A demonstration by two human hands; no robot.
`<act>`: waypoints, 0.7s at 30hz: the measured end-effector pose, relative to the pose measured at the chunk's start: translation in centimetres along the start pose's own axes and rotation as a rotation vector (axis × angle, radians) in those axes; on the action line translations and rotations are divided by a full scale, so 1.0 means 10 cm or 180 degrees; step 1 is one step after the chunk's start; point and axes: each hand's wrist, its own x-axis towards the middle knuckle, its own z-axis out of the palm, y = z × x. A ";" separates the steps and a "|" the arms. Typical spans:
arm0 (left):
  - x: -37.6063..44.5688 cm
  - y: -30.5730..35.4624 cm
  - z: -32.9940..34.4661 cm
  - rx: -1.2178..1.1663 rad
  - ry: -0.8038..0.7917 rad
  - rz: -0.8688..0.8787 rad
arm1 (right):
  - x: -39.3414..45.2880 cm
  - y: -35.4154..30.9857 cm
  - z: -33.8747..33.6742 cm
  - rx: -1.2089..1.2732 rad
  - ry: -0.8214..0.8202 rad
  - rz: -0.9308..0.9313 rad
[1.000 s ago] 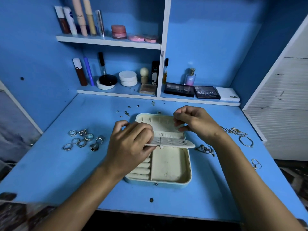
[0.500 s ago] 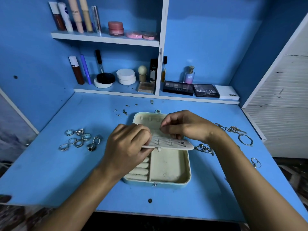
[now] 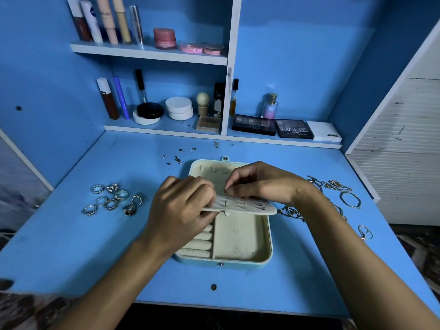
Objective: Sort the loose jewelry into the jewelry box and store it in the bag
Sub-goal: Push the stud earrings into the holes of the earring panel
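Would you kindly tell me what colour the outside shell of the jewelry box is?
The jewelry box is light blue outside with a cream lining, seen best along its front edge in the head view.

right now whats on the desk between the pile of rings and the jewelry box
In the head view, only the left hand lies between the rings and the jewelry box; the visible desk there is bare.

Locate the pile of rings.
In the head view the rings lie on the blue desk, left of the jewelry box and the left hand.
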 end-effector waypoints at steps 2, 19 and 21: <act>0.00 0.00 0.00 0.0011 0.0009 0.0016 | 0.00 0.01 0.00 0.0017 -0.0006 -0.0002; -0.01 0.00 0.01 0.0039 0.0061 0.0023 | 0.05 0.13 -0.01 0.0726 0.0596 0.0163; -0.01 0.00 0.01 0.0056 0.0072 0.0033 | 0.06 0.12 -0.01 0.0760 0.0608 0.0162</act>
